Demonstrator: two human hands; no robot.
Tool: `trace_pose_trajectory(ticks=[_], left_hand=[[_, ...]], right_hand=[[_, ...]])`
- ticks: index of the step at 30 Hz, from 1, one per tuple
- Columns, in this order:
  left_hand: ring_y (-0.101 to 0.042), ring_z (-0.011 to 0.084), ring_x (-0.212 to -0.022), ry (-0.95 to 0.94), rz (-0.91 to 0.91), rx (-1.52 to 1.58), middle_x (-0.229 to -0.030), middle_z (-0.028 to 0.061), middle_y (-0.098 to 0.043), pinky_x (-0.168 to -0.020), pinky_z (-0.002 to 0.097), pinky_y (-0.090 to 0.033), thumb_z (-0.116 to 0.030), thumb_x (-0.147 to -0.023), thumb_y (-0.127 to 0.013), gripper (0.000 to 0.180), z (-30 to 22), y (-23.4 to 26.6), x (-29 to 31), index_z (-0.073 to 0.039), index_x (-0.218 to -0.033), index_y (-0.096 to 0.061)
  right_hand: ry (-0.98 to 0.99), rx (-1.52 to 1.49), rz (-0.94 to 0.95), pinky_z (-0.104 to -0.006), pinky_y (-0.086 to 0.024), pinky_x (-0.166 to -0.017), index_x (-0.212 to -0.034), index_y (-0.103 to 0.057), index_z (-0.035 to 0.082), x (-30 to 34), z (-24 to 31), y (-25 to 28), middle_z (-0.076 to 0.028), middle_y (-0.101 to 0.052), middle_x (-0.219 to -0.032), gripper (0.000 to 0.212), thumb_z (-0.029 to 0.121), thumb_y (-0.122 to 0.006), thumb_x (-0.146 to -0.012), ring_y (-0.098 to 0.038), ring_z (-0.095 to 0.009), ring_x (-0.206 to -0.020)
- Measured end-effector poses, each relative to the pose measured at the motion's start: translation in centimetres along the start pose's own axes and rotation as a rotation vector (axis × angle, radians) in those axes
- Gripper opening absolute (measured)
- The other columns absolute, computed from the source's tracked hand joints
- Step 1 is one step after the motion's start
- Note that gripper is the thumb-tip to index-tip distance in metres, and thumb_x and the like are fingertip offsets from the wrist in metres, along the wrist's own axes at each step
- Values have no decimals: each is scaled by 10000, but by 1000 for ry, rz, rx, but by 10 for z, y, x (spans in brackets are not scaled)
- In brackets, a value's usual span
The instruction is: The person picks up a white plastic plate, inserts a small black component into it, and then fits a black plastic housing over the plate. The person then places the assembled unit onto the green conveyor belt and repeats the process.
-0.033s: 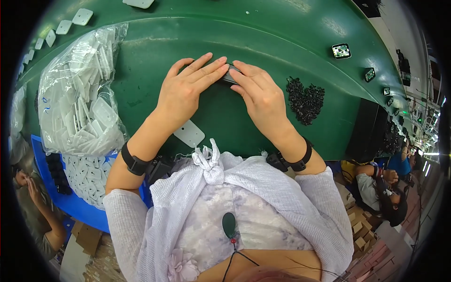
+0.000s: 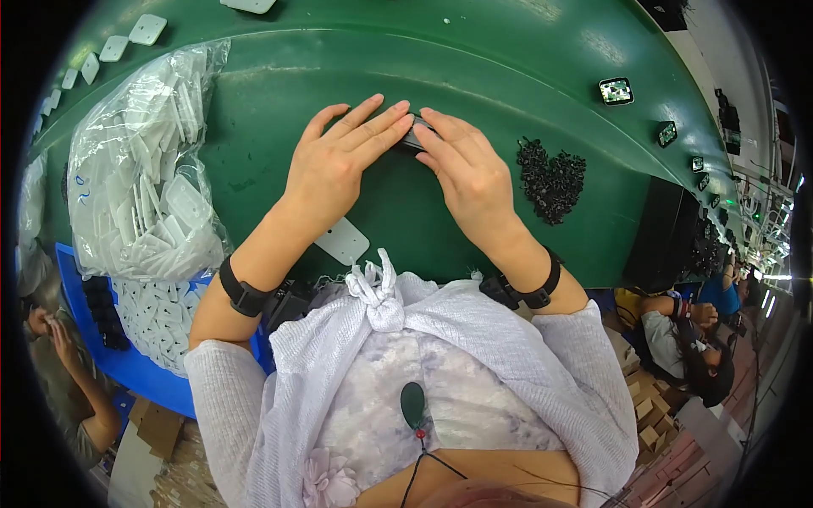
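Both my hands meet over a small dark rectangular case [image 2: 412,138] on the green bench. The fingertips of my left hand [image 2: 337,161] press on its left side and top, with the thumb held away. From the right, the bent fingers of my right hand [image 2: 471,162] press against the same case. Most of the case is hidden under the fingers, so its details do not show. Beside my left wrist lies a flat white plate [image 2: 344,242] with rounded corners and small holes. A heap of small black parts [image 2: 550,179] lies right of my right hand.
Left stands a clear plastic bag [image 2: 140,169] of white plates, by a blue tray [image 2: 161,385] of small white pieces. A black box [image 2: 663,233] stands at the right. Cases with green circuit boards [image 2: 616,91] line the far right. Other people sit on both sides.
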State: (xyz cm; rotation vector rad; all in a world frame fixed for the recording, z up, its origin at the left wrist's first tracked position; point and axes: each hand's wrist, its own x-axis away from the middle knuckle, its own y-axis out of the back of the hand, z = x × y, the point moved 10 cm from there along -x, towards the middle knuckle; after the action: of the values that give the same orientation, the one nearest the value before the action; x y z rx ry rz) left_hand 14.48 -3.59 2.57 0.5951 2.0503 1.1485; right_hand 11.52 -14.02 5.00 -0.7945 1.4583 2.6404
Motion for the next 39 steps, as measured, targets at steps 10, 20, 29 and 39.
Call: trace_pose_trajectory(ticks=[10,20,29,39], left_hand=[[-565,229,-1125,-44,-70,-124,-1326,87,-539,-928,354,-442,-104,-750,-676,546,-19,-3,4,-37,-1274,-537],[-592,246,-992,0,-186,-37,-1128,98,-619,-830,342,-479,-118,-701,-725,478,-8,-1,-22,-26,-1149,-586],[-605,106,-678,605,-35,1038,-799,72,-631,-604,242,-497,-182,-879,-659,246,5,-28,-8,20,-991,-574],[-600,110,-689,724,-129,1189,-828,66,-630,-644,236,-475,-243,-922,-619,280,6,-16,0,17,-1017,-571]], right_hand=[[35,-13,-75,-331,-542,-768,-1070,-656,57,6,-3,3,-87,-643,-1126,409,-33,-720,-676,-635,-269,-947],[-422,-380,292,-260,-496,-778,-1083,-657,36,-19,-57,-9,-65,-682,-1005,238,107,-640,-856,-627,-139,-884],[-363,-714,182,-267,-460,-864,-1227,-587,68,-11,-45,10,-52,-624,-1088,342,259,-582,-944,-575,-118,-952],[-499,-1104,64,-289,-442,-917,-1269,-503,1,-9,-37,6,-71,-607,-1105,412,208,-603,-927,-573,-144,-1013]])
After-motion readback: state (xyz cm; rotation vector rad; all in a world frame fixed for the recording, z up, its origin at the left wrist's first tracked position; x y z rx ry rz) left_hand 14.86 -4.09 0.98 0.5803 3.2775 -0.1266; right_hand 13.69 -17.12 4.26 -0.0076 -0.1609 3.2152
